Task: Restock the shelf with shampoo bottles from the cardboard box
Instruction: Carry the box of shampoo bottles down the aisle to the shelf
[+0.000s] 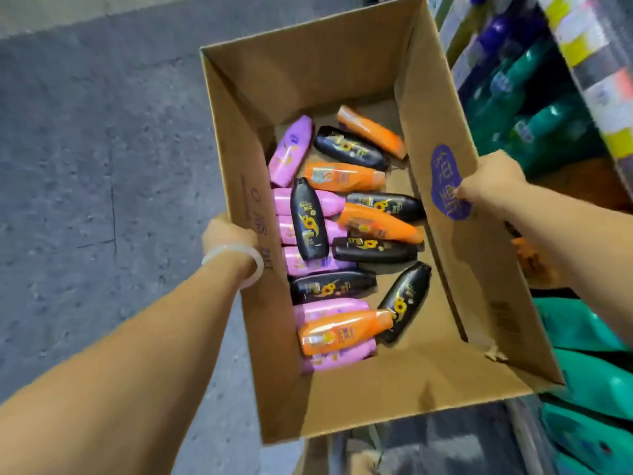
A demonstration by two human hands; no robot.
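An open cardboard box (308,73) is held up in front of me over the floor. Inside lie several shampoo bottles on their sides: black ones with a sunflower print (308,221), orange ones (342,330) and pink-purple ones (291,152). My left hand (227,234), with a pale bangle on the wrist, grips the box's left wall from outside. My right hand (493,180) grips the top edge of the right wall, its thumb over a purple sticker (445,173). The shelf (599,108) stands to the right of the box.
The shelf holds green bottles (534,125) and dark blue bottles (496,29), with price tags along its rail. More teal-green packs (589,378) lie at the lower right. Grey concrete floor (85,149) spreads to the left. Another cardboard edge shows below the box.
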